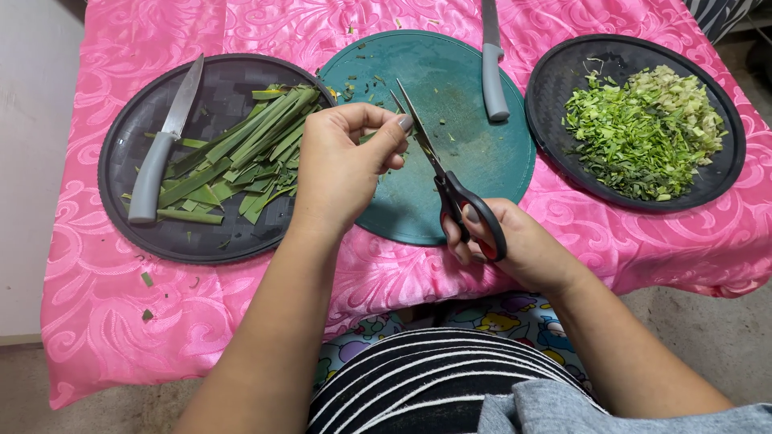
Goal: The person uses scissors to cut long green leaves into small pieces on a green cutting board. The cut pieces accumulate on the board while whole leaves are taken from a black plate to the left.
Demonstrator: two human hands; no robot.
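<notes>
Left of the left hand (342,165), long green leaf strips (241,157) and a grey-handled knife (165,145) are laid on a dark round tray (121,209). The left hand's fingers are pinched shut, seemingly on a small leaf piece that is barely seen, right against the blades of the scissors (450,189), over a teal cutting board (466,153). The scissors' black handles are gripped closed by the right hand (515,245). Beyond that grip lies a second knife (492,80); to its right, chopped greens (643,133) are heaped on another dark tray (555,80)

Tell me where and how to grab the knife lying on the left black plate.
Grip the knife by its grey handle, coming from above at the near-left end. The handle lies toward the left plate's near rim, clear of the leaf strips, while the blade points away toward the far edge.
</notes>
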